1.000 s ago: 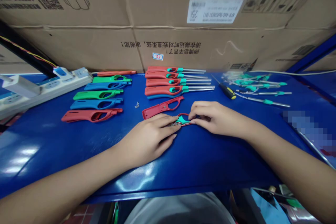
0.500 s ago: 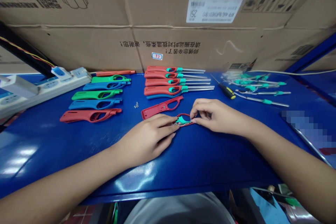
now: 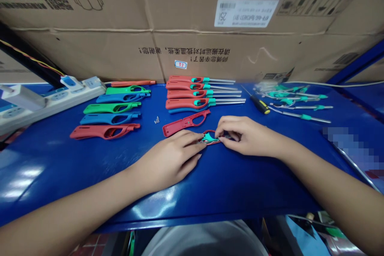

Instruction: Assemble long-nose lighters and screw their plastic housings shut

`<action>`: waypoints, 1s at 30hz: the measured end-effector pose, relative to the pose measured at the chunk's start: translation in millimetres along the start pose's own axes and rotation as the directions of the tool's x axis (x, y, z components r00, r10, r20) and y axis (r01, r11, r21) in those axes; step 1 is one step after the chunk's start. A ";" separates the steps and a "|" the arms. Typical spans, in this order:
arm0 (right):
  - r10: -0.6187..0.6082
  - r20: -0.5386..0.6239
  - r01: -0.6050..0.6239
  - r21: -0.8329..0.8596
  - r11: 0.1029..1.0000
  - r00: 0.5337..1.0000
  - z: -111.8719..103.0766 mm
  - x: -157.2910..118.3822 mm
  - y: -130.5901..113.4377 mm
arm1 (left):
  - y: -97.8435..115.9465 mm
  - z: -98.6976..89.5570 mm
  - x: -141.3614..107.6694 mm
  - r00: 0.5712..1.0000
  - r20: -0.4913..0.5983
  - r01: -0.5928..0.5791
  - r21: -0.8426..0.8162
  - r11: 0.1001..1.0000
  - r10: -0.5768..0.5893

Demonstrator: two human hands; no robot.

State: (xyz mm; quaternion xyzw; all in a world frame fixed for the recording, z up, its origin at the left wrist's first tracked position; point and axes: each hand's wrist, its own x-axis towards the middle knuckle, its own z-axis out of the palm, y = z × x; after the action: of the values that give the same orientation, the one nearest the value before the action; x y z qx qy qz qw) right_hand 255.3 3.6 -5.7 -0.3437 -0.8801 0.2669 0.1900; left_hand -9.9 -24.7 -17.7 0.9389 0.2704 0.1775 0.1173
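Note:
Between my hands on the blue table lies an opened red lighter casing [image 3: 213,143] with a teal trigger [image 3: 207,137] set in it. My left hand [image 3: 175,156] covers the handle end, its fingers closed on the casing. At the other end, my right hand [image 3: 244,134] pinches near the casing's front; the wire or small part under its fingertips is too small to tell. Just behind my left hand rests the other red casing half [image 3: 186,123], hollow side up. A few small screws [image 3: 157,120] lie to its left.
Assembled red lighters [image 3: 187,104] with metal tubes lie at the back middle. Several coloured casings [image 3: 105,131] line the left, by a power strip [image 3: 54,102]. A screwdriver [image 3: 260,105] and teal-and-metal lighter inserts [image 3: 303,99] lie back right. A cardboard box [image 3: 186,40] stands behind.
My right hand has shifted slightly left and down along the front of the casing, its fingers more curled. My left hand stays on the handle end. The whole view has moved slightly.

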 end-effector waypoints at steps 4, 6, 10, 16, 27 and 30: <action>-0.023 0.008 0.023 -0.007 1.000 1.000 1.5 0.5 0.8 | 0.5 0.4 -0.2 1.000 -0.002 0.002 0.003 1.000 -0.002; -0.025 0.006 0.025 -0.015 1.000 1.000 2.6 0.7 2.5 | 0.7 0.5 -0.2 1.000 0.003 0.004 0.012 1.000 -0.004; -0.021 0.001 0.021 -0.043 0.999 1.000 4.3 1.3 5.0 | 1.1 0.4 0.2 1.000 -0.002 -0.006 0.028 1.000 0.006; -0.008 0.005 0.009 -0.086 0.996 1.000 4.7 0.6 2.9 | 0.1 0.3 0.7 1.000 -0.028 0.001 -0.026 1.000 -0.002; -0.037 0.053 0.041 -0.075 0.996 0.998 -2.6 -1.7 3.0 | -4.9 -2.8 0.0 0.993 -0.089 0.067 -0.079 0.995 -0.074; -0.038 0.056 0.043 -0.087 0.995 0.998 -2.3 -1.8 4.1 | -11.7 -10.4 0.8 0.984 -0.132 0.121 -0.006 0.993 -0.120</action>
State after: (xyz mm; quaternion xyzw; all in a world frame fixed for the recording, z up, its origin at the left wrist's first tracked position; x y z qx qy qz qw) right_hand 259.7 5.7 -6.6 -0.3267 -0.9025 0.2331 0.1561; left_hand -18.9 -13.3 -11.7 0.9072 0.3341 0.2316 0.1086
